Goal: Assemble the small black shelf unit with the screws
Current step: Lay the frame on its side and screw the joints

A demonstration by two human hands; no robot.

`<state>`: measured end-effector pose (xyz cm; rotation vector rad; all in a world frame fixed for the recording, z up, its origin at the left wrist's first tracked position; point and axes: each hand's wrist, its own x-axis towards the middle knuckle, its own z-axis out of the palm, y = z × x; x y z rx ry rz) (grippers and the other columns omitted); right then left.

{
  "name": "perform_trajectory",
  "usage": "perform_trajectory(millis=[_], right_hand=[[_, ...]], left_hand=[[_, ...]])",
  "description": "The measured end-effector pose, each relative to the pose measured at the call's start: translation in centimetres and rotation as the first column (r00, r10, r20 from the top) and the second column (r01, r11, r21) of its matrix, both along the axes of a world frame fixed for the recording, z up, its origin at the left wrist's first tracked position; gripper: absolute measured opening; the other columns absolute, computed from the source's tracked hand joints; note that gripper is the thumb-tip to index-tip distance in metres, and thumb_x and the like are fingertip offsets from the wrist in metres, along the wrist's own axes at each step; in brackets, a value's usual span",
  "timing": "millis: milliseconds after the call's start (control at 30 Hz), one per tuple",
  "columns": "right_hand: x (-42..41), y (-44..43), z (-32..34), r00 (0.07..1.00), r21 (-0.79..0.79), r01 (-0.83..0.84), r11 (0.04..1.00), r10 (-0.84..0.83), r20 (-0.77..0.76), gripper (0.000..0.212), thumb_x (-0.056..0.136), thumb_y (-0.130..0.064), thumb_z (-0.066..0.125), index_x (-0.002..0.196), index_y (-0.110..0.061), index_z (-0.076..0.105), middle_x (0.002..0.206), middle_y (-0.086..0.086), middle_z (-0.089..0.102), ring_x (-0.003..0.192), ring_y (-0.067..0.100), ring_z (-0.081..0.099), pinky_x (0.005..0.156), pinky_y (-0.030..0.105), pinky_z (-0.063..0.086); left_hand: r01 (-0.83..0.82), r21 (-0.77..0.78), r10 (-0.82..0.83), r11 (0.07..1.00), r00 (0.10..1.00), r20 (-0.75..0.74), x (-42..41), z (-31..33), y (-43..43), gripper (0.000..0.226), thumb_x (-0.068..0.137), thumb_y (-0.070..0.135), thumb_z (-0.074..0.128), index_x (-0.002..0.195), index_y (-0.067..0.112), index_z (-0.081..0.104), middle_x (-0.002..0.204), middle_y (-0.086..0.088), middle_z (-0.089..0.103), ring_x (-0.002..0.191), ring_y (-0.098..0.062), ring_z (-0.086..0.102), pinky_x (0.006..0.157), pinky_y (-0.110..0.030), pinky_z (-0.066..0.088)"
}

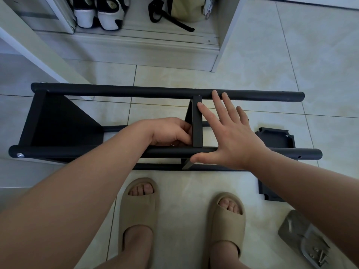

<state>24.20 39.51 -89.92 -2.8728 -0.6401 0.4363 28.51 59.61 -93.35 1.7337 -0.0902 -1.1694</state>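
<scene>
Black shelf unit [120,92] lies sideways — 2 round poles, middle panel [197,121] upright.

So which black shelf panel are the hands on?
The middle black shelf panel, between the long black tubes: left hand grips it, right hand touches it. The left-end panel and floor panel are untouched.

Tiled floor [291,55]. In the open cupboard [227,35] along the floor's far edge: black-and-white sneakers [99,14] at left, a pale bag [182,10] with black straps at right. Near edge: two beige slippers [138,210], worn.
</scene>
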Motion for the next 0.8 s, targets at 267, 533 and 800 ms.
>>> perform_trajectory(millis=[267,533,800], right_hand=[[0.00,-0.07,-0.07,1.000,0.002,0.000,1.000,0.000,0.004,0.127,0.058,-0.103,0.030,0.159,-0.038,-0.011,0.166,0.000,-0.028,0.152,0.023,-0.027,0.124,0.059,0.001],[-0.02,-0.02,-0.09,1.000,0.005,0.002,1.000,-0.002,0.006,0.127,0.058,-0.103,0.031,0.160,-0.037,-0.009,0.166,0.000,-0.027,0.153,0.023,-0.026,0.124,0.060,0.002],[0.01,-0.05,-0.17,1.000,0.013,0.003,1.000,-0.003,0.012,0.127,0.058,-0.104,0.030,0.160,-0.037,-0.008,0.167,0.001,-0.026,0.153,0.024,-0.025,0.124,0.060,0.002]], left_hand=[[0.061,0.068,-0.064,0.996,0.997,0.042,0.06,-0.14,0.27,0.020,0.089,0.012,0.064,0.106,0.007,0.074,0.101,-0.013,0.076,0.082,-0.019,0.067,0.086,-0.037,0.053],[-0.016,-0.028,0.014,0.999,0.999,-0.038,-0.16,0.54,-0.05,0.043,0.084,-0.004,0.061,0.126,-0.012,0.055,0.098,-0.019,0.058,0.081,-0.027,0.049,0.073,-0.033,0.040],[0.048,0.058,-0.050,0.997,0.998,0.028,-0.05,0.06,0.00,0.020,0.091,0.009,0.060,0.105,0.002,0.072,0.099,-0.012,0.075,0.083,-0.018,0.068,0.089,-0.037,0.054]])
